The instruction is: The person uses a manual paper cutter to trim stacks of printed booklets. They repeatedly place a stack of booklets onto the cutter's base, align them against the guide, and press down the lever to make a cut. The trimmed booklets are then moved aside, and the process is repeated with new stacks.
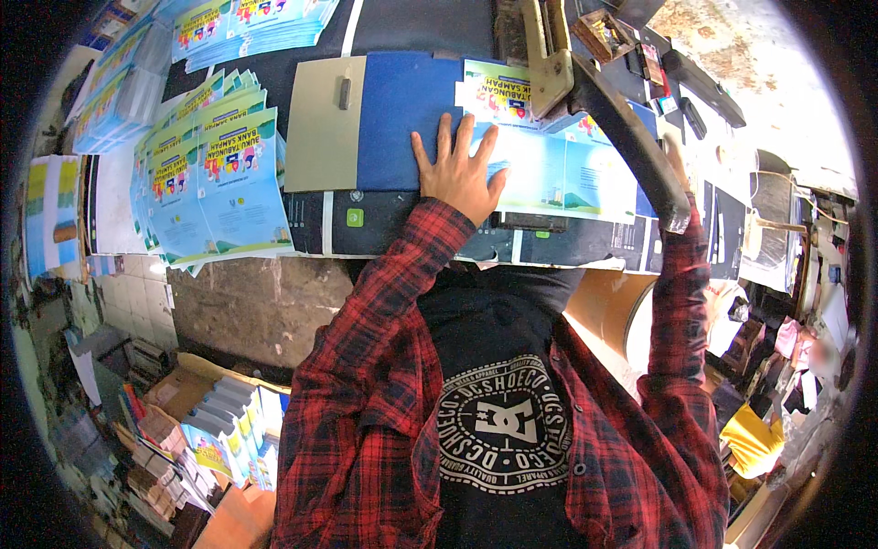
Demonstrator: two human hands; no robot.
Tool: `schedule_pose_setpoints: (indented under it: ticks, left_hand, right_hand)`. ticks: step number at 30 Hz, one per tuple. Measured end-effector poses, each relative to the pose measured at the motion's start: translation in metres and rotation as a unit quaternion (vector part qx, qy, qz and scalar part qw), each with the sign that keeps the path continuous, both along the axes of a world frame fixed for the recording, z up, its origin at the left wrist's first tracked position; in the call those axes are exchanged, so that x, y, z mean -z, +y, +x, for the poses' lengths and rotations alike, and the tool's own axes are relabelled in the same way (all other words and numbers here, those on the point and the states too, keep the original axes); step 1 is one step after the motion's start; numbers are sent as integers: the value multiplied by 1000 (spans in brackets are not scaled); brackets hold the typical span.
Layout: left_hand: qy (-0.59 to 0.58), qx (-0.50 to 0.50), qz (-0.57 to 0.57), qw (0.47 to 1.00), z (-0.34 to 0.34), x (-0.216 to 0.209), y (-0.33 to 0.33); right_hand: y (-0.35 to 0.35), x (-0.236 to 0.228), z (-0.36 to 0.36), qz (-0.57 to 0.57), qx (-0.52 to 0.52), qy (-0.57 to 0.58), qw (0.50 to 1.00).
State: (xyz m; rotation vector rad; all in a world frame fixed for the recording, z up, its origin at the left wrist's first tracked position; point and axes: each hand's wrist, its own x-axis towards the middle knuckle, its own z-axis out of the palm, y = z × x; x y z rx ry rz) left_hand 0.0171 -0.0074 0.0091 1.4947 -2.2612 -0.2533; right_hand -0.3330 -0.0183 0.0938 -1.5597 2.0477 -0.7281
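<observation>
My left hand [460, 174] lies flat with its fingers spread, palm down across the blue board [402, 119] and the left edge of a printed sheet [526, 169]. The sheet is light blue and green with a colourful picture, and it lies under the beige head of a stapler-like machine [551, 78]. From that head a long dark lever [631, 137] slants down to the right. My right hand [677, 165] is at the right end of the sheet, just beyond the lever. The lever and glare partly cover it, so its fingers cannot be made out.
A fanned pile of printed sheets [215, 183] lies left of a beige board [320, 128]. More stacks [256, 27] stand at the far left. Below left, a cardboard box [178, 393] holds booklets. Small tools and a wooden tray [602, 37] sit at the back right.
</observation>
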Motion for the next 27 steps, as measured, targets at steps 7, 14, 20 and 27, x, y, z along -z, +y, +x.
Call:
schedule_pose_setpoints:
  ticks: [7,14,20,27]
  left_hand:
    - [-37,-11,-11,999,-3,-1,-2]
    - [-42,-7,10,999,-3,-5,2]
    - [-9,-4,9,1000,-5,-1,2]
    - [-35,-6,-1,999,-5,1,1]
  right_hand:
    - [-19,-150,123,-144,-349,73,923]
    - [45,-61,196,-157,-188,223,944]
    - [51,10,201,-209,-119,182,954]
    - [55,-32,199,-186,-130,122,966]
